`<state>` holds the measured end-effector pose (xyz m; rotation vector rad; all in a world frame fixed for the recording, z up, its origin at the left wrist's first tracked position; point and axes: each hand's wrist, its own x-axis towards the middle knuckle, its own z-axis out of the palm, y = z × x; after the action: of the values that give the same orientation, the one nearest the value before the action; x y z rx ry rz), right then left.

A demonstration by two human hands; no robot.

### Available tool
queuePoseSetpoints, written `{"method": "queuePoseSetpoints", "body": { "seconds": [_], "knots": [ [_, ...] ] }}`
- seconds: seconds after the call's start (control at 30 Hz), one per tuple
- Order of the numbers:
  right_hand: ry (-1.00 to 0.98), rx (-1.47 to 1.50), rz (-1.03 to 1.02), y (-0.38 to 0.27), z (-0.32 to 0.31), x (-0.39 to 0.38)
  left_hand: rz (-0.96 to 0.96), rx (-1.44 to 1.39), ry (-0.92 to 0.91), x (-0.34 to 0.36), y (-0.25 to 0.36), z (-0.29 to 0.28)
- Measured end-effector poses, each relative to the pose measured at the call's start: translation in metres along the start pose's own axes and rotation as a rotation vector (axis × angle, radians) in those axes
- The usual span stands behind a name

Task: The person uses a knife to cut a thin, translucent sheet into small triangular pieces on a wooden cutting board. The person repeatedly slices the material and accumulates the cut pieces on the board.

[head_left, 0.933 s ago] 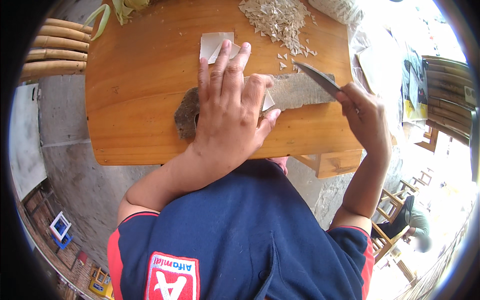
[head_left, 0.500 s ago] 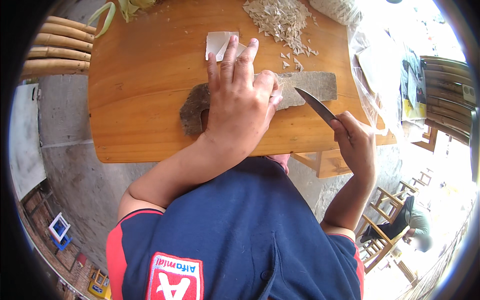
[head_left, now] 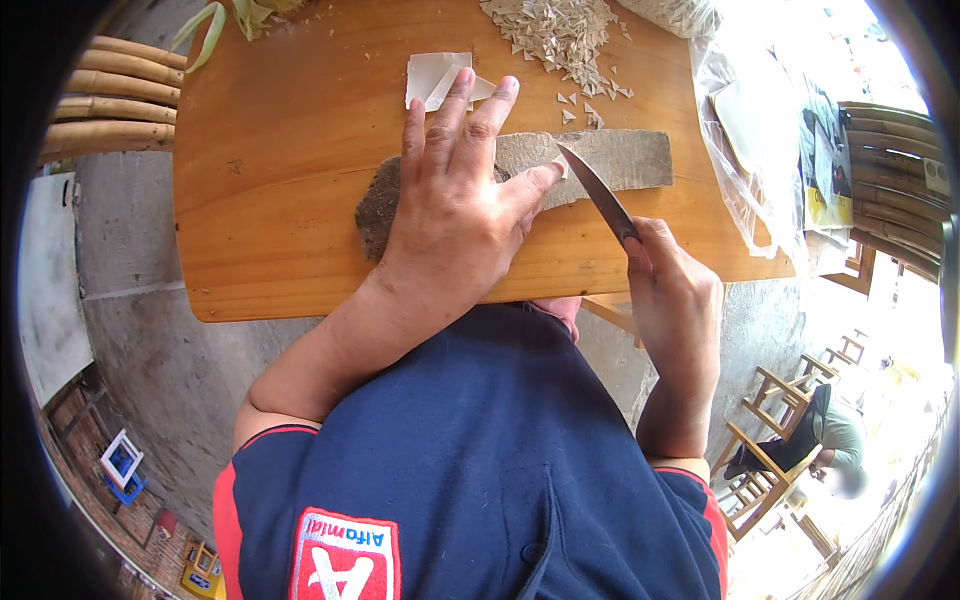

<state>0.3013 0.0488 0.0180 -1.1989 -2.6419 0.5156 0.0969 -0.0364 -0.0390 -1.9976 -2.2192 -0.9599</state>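
Note:
My right hand (head_left: 678,290) is wrapped round the handle of a knife (head_left: 600,195). Its dark blade slants up and left, with the tip over a worn wooden board (head_left: 630,160) on the table. Across the left part of that board lies my left hand (head_left: 460,205), fingers spread. One of its fingertips presses near a small white piece (head_left: 564,168) by the knife tip; its thumb is not clearly seen. Beyond the spread fingers lie flat white sheet pieces (head_left: 428,82), partly covered by the fingertips. A heap of small whitish triangular pieces (head_left: 560,35) sits at the far side.
The wooden table (head_left: 290,220) has its near edge at my body. A clear plastic bag (head_left: 735,150) lies along its right side, and a filled bag (head_left: 680,12) stands behind the heap. Pale green husks (head_left: 262,12) lie far left. Another person (head_left: 835,440) sits off to the right.
My right hand has moved left, bringing the knife tip to the white piece on the board. My left hand's finger has straightened along the board, and less of the white piece shows.

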Motion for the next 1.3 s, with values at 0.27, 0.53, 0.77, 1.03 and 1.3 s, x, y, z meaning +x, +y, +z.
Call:
{"method": "queuePoseSetpoints", "body": {
  "seconds": [0.27,0.53,0.77,1.03,1.3],
  "knots": [
    [-0.043,-0.050,0.010,-0.005,0.004,0.001,-0.003,0.001,-0.028,0.001,0.002,-0.003],
    [-0.018,-0.094,0.008,-0.012,0.009,-0.004,-0.011,0.002,-0.029,0.002,0.003,-0.003],
    [-0.015,-0.070,0.025,-0.031,0.010,-0.003,-0.020,0.024,-0.020,0.001,0.003,-0.003],
    [-0.066,-0.127,0.094,-0.021,0.000,-0.020,-0.051,-0.004,-0.010,-0.002,0.003,-0.003],
    [-0.036,0.037,0.173,-0.012,0.007,-0.020,-0.044,-0.050,0.010,-0.005,-0.001,0.000]
  ]
}}
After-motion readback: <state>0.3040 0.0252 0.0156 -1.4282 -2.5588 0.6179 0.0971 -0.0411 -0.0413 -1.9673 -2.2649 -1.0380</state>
